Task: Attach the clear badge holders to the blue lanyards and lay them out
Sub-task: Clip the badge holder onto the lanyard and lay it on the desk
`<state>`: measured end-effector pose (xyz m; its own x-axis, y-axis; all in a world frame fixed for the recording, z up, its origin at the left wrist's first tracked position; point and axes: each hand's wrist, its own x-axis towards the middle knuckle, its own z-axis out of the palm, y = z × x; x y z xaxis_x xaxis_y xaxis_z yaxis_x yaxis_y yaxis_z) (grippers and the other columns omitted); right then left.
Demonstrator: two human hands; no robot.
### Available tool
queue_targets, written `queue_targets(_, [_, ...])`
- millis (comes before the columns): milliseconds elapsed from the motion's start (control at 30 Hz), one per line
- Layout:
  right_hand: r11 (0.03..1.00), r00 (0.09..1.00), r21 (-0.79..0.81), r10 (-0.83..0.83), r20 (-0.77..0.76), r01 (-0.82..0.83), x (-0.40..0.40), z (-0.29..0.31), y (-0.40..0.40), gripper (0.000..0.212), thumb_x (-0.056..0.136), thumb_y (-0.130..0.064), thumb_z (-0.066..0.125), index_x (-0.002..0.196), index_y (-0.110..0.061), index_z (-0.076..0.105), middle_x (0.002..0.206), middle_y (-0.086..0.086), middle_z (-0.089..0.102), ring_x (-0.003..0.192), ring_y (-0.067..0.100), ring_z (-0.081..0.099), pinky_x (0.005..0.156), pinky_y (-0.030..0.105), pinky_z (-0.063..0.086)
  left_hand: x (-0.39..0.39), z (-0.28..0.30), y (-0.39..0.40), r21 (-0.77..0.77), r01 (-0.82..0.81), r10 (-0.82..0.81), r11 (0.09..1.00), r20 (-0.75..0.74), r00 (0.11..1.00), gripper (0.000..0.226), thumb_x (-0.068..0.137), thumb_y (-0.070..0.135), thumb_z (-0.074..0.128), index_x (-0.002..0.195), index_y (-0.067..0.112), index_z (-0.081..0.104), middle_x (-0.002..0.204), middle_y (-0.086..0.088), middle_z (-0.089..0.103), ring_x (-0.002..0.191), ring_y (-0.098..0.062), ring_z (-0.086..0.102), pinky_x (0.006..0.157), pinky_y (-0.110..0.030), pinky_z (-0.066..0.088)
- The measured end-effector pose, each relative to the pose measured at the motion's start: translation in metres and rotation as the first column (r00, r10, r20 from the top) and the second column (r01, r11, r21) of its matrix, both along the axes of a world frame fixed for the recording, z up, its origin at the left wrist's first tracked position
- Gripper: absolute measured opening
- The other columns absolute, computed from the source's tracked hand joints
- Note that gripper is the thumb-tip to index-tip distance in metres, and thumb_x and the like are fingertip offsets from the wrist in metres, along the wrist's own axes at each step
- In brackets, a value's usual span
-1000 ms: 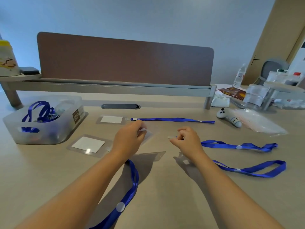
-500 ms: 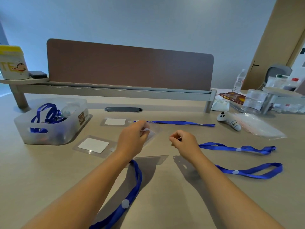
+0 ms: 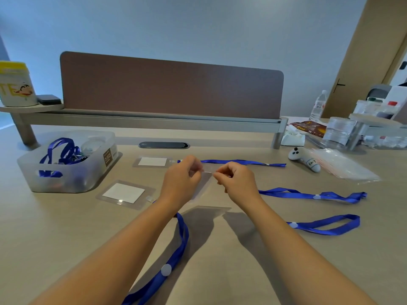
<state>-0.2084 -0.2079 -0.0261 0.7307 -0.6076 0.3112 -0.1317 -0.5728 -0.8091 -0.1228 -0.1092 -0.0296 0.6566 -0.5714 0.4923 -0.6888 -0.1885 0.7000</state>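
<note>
My left hand [image 3: 180, 181] pinches the top edge of a clear badge holder [image 3: 202, 186], lifted above the desk. My right hand [image 3: 236, 180] meets it at the holder's top, fingers pinched on the clip end of a blue lanyard [image 3: 308, 195] that trails right over the desk. Two holders with white cards lie flat: one [image 3: 124, 193] left of my hands, one [image 3: 152, 161] further back, joined to a straight lanyard [image 3: 240, 161]. Another blue lanyard [image 3: 326, 226] lies at right, and one [image 3: 176, 256] runs under my left forearm.
A translucent bin [image 3: 66, 172] at left holds more blue lanyards. A white game controller [image 3: 306, 160] and a clear plastic bag [image 3: 345, 168] lie at right. A brown divider panel [image 3: 171, 86] stands along the desk's back. Bottles and jars crowd the far right.
My right hand moved left with the lanyard's clip end and now meets my left hand at the top of the lifted holder. The camera has tilted slightly.
</note>
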Motion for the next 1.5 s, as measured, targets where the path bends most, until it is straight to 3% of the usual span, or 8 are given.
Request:
queue_targets(100, [0.995,0.999,0.091,-0.03,0.023,0.028,0.0,0.003,0.001,0.022,0.085,-0.012,0.057,0.065,-0.019,0.053,0.062,-0.005,0.053,0.056,0.006,0.048,0.051,0.015,0.041,-0.001,-0.001,0.001,0.01,0.022,-0.022,1.0,0.029,0.999,0.012,0.085,0.007,0.052,0.096,0.007,0.057,0.089,-0.006,0.064,0.079,-0.016,0.053,0.07,-0.028,0.048])
queue_targets(267, [0.979,0.998,0.194,-0.06,-0.031,0.065,0.0,0.008,0.003,0.023,0.085,-0.011,0.057,0.063,-0.015,0.051,0.06,0.0,0.053,0.049,0.009,0.047,0.044,0.018,0.04,-0.002,-0.002,0.003,0.01,0.023,-0.023,1.0,0.07,0.997,0.01,0.084,0.005,0.053,0.092,0.005,0.059,0.092,-0.015,0.068,0.083,-0.025,0.06,0.077,-0.039,0.053])
queue_targets(467, [0.96,0.999,0.278,-0.024,-0.038,0.033,0.001,0.009,0.006,0.023,0.086,-0.012,0.058,0.064,-0.015,0.051,0.061,0.002,0.053,0.049,0.01,0.047,0.047,0.02,0.042,-0.003,0.0,0.003,0.029,0.002,-0.006,1.0,0.126,0.992,0.01,0.084,0.005,0.053,0.091,0.003,0.059,0.092,-0.017,0.067,0.081,-0.023,0.056,0.072,-0.035,0.049])
queue_targets(700, [0.929,1.0,0.368,0.006,0.03,-0.017,0.003,0.011,0.008,0.019,0.087,-0.011,0.057,0.068,-0.014,0.056,0.062,0.002,0.054,0.05,0.009,0.048,0.046,0.017,0.044,0.002,-0.004,0.002,0.039,0.036,-0.043,0.999,0.187,0.981,0.013,0.083,0.005,0.056,0.095,0.003,0.061,0.094,-0.019,0.066,0.076,-0.015,0.048,0.061,-0.012,0.034])
queue_targets(967, [0.819,0.984,0.551,0.083,0.16,-0.159,0.006,0.011,0.007,0.014,0.089,0.002,0.049,0.1,-0.005,0.054,0.075,0.005,0.062,0.061,0.013,0.053,0.061,0.023,0.046,0.007,-0.003,0.002,0.021,0.075,-0.077,0.997,0.071,0.995,0.032,0.084,0.009,0.054,0.117,0.01,0.052,0.107,-0.015,0.063,0.081,-0.012,0.047,0.061,-0.004,0.036])
queue_targets(1133, [0.768,0.981,0.619,0.059,0.186,-0.164,0.007,0.011,0.007,0.021,0.087,0.005,0.048,0.087,-0.016,0.046,0.073,0.011,0.06,0.056,0.015,0.05,0.058,0.024,0.044,0.009,-0.003,0.004,0.084,0.079,-0.091,0.993,0.147,0.985,0.035,0.085,0.005,0.052,0.119,0.014,0.051,0.107,-0.014,0.064,0.08,-0.011,0.046,0.058,-0.002,0.036])
queue_targets(1300, [0.796,0.986,0.593,0.03,0.162,-0.121,0.011,0.007,0.007,0.01,0.089,-0.018,0.055,0.085,-0.013,0.047,0.071,0.008,0.058,0.059,0.016,0.055,0.059,0.025,0.047,0.01,-0.004,0.008,0.193,0.042,-0.098,0.98,0.289,0.952,0.037,0.086,0.004,0.049,0.12,0.018,0.05,0.117,-0.012,0.059,0.096,-0.024,0.055,0.078,-0.018,0.035])
queue_targets(1500, [0.812,0.993,0.575,0.035,0.116,-0.096,0.012,0.006,0.006,0.013,0.087,-0.006,0.055,0.088,-0.016,0.046,0.076,0.007,0.06,0.064,0.015,0.058,0.065,0.024,0.049,0.011,-0.005,0.01,0.245,0.06,-0.13,0.968,0.28,0.951,0.038,0.086,0.007,0.051,0.121,0.022,0.049,0.12,-0.009,0.057,0.104,-0.025,0.053,0.085,-0.026,0.043])
